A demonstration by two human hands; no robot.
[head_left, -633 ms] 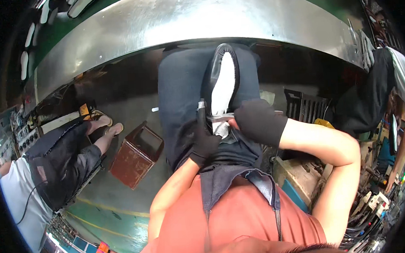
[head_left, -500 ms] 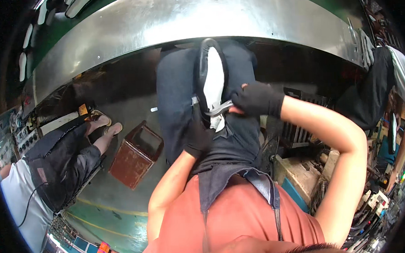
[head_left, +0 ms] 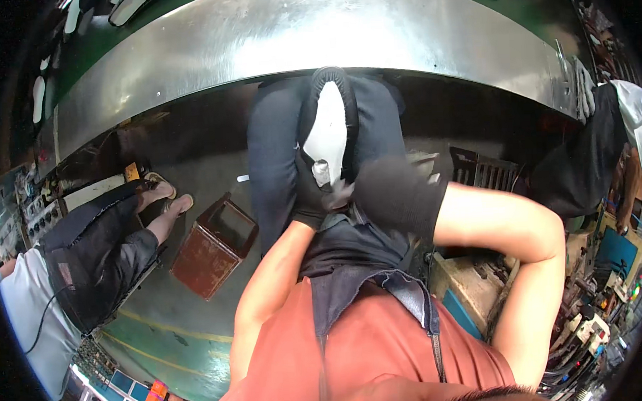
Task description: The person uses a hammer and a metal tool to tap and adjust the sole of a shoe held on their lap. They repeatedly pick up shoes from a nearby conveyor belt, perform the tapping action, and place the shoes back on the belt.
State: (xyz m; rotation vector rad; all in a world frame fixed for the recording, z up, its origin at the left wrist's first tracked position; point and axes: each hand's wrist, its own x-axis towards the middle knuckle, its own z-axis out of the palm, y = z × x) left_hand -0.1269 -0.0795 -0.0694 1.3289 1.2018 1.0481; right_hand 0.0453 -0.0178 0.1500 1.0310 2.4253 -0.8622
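Note:
A black shoe upper (head_left: 328, 76) stretched over a last lies sole-up between my thighs, toe pointing at the bench. Its white insole (head_left: 328, 125) faces up, with a crumpled silvery-white patch (head_left: 321, 173) near the heel. My left hand (head_left: 311, 195), in a black fingerless glove, is wrapped round the heel end from the left. My right hand (head_left: 388, 190), gloved the same way, is close by on the right and smeared by motion. Its fingers curl in a grip; the curved metal tool seen in it earlier is mostly hidden or blurred now.
A metal-edged bench (head_left: 314, 32) with a green top curves across the front. To the left stand a brown stool (head_left: 207, 259) and a seated person (head_left: 94, 264). A dark slatted crate (head_left: 484, 172) and a worn machine (head_left: 475, 276) are on my right.
My right hand has come down and nearer me, turning as it moved, and the curved tool no longer shows clearly. The shoe has tilted slightly, and the loose white pieces at its heel look flatter.

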